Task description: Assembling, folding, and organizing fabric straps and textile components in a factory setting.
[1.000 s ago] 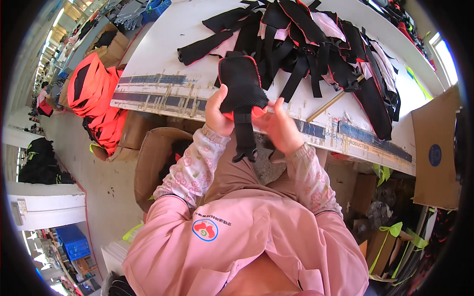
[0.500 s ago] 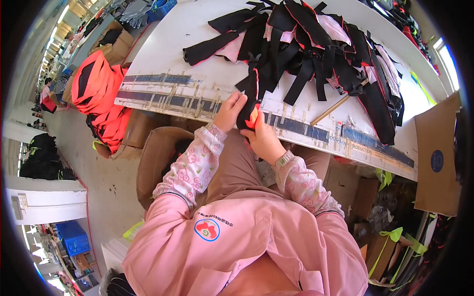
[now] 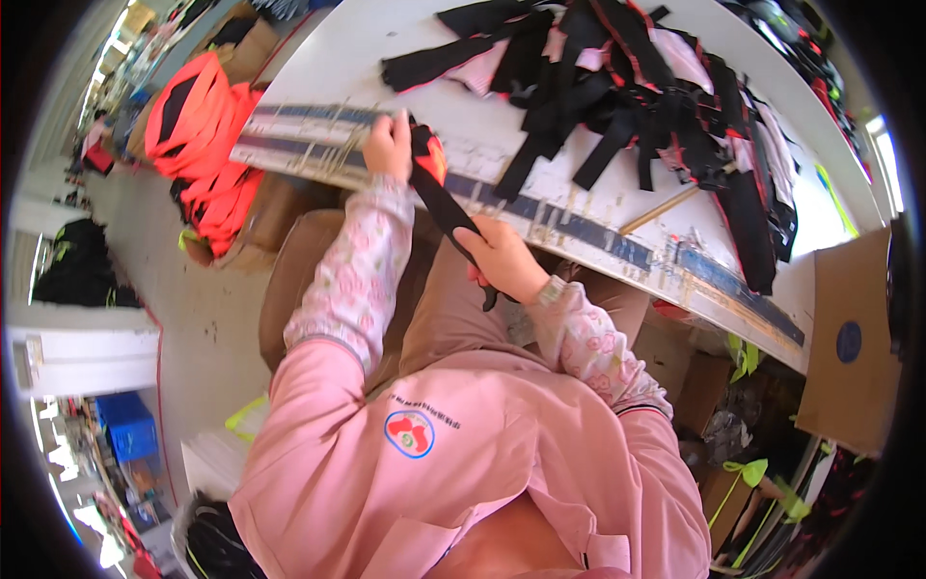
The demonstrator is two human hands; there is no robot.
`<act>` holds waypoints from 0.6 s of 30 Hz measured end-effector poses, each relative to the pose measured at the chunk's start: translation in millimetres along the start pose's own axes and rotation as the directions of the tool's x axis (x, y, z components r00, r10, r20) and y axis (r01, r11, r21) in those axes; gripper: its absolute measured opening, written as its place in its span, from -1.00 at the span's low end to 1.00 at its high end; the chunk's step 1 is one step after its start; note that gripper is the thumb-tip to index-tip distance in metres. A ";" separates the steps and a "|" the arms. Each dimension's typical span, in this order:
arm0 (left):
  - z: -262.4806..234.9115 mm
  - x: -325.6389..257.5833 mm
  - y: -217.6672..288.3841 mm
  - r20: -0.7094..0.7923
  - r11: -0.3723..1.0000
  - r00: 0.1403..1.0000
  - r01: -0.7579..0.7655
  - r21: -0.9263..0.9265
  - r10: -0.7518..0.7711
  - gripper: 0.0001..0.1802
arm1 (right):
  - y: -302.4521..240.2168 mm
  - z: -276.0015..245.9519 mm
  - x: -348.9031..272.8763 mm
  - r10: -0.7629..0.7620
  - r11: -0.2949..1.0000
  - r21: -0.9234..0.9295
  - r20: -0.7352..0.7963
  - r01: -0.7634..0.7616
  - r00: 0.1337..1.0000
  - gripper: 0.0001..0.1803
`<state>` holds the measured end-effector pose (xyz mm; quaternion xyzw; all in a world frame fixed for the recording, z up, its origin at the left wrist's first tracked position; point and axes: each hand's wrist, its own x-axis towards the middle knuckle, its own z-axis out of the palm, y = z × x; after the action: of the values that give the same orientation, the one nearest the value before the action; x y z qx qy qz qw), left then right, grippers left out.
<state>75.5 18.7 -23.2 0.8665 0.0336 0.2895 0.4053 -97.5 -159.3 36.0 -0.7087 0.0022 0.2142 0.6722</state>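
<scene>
Nearest: the person's pink sweatshirt [image 3: 453, 454] with a round chest badge, floral sleeves running up from it toward the desk.

Right hand [image 3: 503, 259]: below the desk edge, over the lap, fingers closed around the lower end of a black strap [image 3: 446, 207]. A short tail of strap hangs out under the fist. The grip looks meant to keep the strap taut.

Black strap: runs slantwise from the right hand up to the left hand, stretched between the two and clear of the lap. An orange-red patch [image 3: 434, 159] shows at its upper end, at the desk edge.

Left hand [image 3: 388, 145]: at the near edge of the desk, fingers curled on the strap's upper end; how tightly they close cannot be told from this angle. The hand lies on the blue measuring strips [image 3: 318, 130] fixed along the edge, likely so the strap's end sits against the markings.

Desk [image 3: 386, 43]: white top, long, with blue marked strips taped along its near edge.

Wooden stick [image 3: 661, 207]: lies slantwise on the desk, near the edge, right of the hands.

Pile of black straps and pink-backed pieces [image 3: 627, 87]: heaped on the middle of the desk, well apart from the hands but within reach.

Orange bags [image 3: 198, 135]: stacked on the floor beside the desk's left end.

Cardboard boxes [image 3: 849, 357]: to the right, below the desk.
</scene>
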 end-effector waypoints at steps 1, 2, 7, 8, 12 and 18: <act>-10.7 17.3 -19.5 -0.059 1.000 0.998 0.017 -0.022 -0.018 -0.54 | -1.4 7.1 -4.2 -0.033 0.999 -0.032 0.049 0.034 0.998 -0.77; -20.3 28.5 -25.9 -0.033 0.996 0.999 -0.004 0.085 0.007 -0.54 | -1.8 11.6 -7.3 -0.054 0.998 -0.015 0.055 0.055 0.997 -0.77; -75.9 66.5 -89.0 -0.138 0.984 0.990 -0.003 0.178 0.028 -0.49 | -15.8 40.4 -19.9 -0.180 0.980 -0.050 0.194 0.193 0.964 -0.80; -127.1 88.5 -140.3 -0.139 0.887 0.982 -0.049 0.459 0.126 -0.48 | -21.2 51.8 -32.0 -0.232 0.967 -0.024 0.325 0.253 0.917 -0.80; -242.9 80.3 -195.4 -0.334 0.804 0.915 0.369 0.466 -0.227 -0.45 | -9.1 52.9 -50.3 -0.154 0.969 -0.119 0.390 0.216 0.908 -0.78; -299.3 12.0 -269.0 -0.094 0.777 0.925 0.362 0.514 -0.369 -0.37 | -24.1 60.1 -3.0 -0.344 0.839 -0.291 0.372 0.460 0.862 -0.82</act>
<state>-25.3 406.7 -60.8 0.9221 0.2757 0.1801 0.2031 -111.3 -100.6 59.6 -0.7649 -0.2926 0.1695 0.5484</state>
